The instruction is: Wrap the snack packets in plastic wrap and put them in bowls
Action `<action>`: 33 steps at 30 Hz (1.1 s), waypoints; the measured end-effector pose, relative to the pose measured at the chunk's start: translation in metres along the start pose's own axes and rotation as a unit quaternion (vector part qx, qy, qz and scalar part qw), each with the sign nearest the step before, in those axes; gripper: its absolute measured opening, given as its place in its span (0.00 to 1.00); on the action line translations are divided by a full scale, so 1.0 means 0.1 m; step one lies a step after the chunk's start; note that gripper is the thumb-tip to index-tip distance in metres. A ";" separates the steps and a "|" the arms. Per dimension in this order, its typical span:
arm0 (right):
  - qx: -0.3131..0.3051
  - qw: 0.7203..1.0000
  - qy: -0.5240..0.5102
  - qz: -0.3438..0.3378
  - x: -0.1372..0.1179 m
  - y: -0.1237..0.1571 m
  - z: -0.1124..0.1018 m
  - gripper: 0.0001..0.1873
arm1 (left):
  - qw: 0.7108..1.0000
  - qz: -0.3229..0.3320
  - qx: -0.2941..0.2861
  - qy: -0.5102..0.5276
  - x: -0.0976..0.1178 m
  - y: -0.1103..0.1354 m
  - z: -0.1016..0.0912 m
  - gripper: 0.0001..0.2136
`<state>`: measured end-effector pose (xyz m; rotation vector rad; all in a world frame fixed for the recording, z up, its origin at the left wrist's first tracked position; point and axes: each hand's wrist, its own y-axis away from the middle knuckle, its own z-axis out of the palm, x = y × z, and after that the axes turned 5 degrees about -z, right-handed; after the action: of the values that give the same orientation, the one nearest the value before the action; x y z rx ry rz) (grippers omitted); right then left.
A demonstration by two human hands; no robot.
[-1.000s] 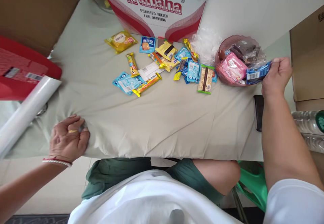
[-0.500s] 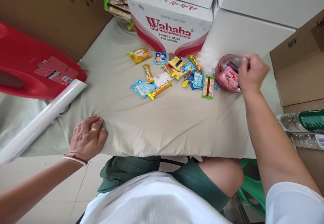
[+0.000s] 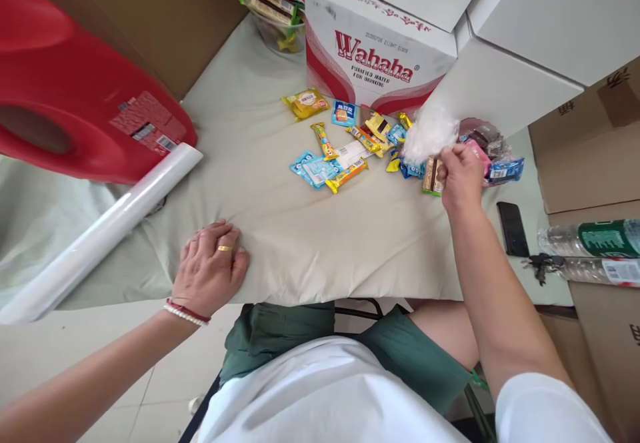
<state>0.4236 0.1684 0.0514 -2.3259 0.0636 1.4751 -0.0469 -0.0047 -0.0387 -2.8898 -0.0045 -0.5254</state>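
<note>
My left hand [image 3: 211, 266] lies palm down on the cloth-covered table [image 3: 300, 243] near its front edge, holding nothing. My right hand [image 3: 463, 176] pinches a crumpled clear plastic bag [image 3: 431, 133] with thumb and fingertips, partly covering a green-edged wafer packet [image 3: 431, 177]. Just behind that hand is a reddish see-through bowl [image 3: 470, 126] with a pink packet [image 3: 479, 155] and dark packets inside. A blue packet [image 3: 506, 171] hangs at its right rim. Left of the bag are scattered snacks, among them a yellow cake packet [image 3: 306, 103], blue sachets [image 3: 316, 168] and an orange-yellow bar [image 3: 347, 175].
A Wahaha carton [image 3: 380, 49] and white boxes [image 3: 530, 23] stand behind. At left are a red jug [image 3: 85, 89] and a plastic film roll [image 3: 105, 233]; at right a phone [image 3: 513, 229], keys [image 3: 543, 266] and bottles [image 3: 590, 237]. Another snack bowl [image 3: 277, 29] stands at the back.
My right hand has come left from the bowl and taken hold of the plastic bag. The blue packet now shows at the bowl's right rim. The view has shifted; my left hand stays on the table.
</note>
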 end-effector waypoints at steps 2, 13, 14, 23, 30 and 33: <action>-0.028 0.975 -0.178 0.133 -0.10 0.55 0.01 0.18 | 0.999 -0.003 0.014 0.049 -0.01 0.01 -0.03 0.13; -0.031 0.905 -0.329 0.268 -0.27 2.07 0.54 0.23 | 0.779 -0.037 -0.177 0.601 0.94 -0.02 0.06 0.27; -0.043 0.908 -0.323 0.262 -0.31 2.08 0.58 0.22 | 0.752 -0.026 -0.208 0.625 1.10 -0.08 0.13 0.34; -0.079 0.923 -0.273 0.259 -0.35 2.21 0.53 0.18 | 0.723 -0.009 -0.338 0.602 1.45 -0.31 0.44 0.29; 0.037 0.903 -0.327 0.276 -0.15 2.18 0.20 0.21 | 0.712 -0.129 -0.268 0.636 1.23 -0.28 0.29 0.15; 0.055 0.920 -0.294 0.254 -0.16 2.19 0.16 0.18 | 0.731 -0.072 -0.245 0.633 1.30 -0.26 0.22 0.04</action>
<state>0.3497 -0.0316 -0.0047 -1.7524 0.6029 2.2955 0.0814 0.0209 -0.0087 -2.2299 0.1302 -2.6912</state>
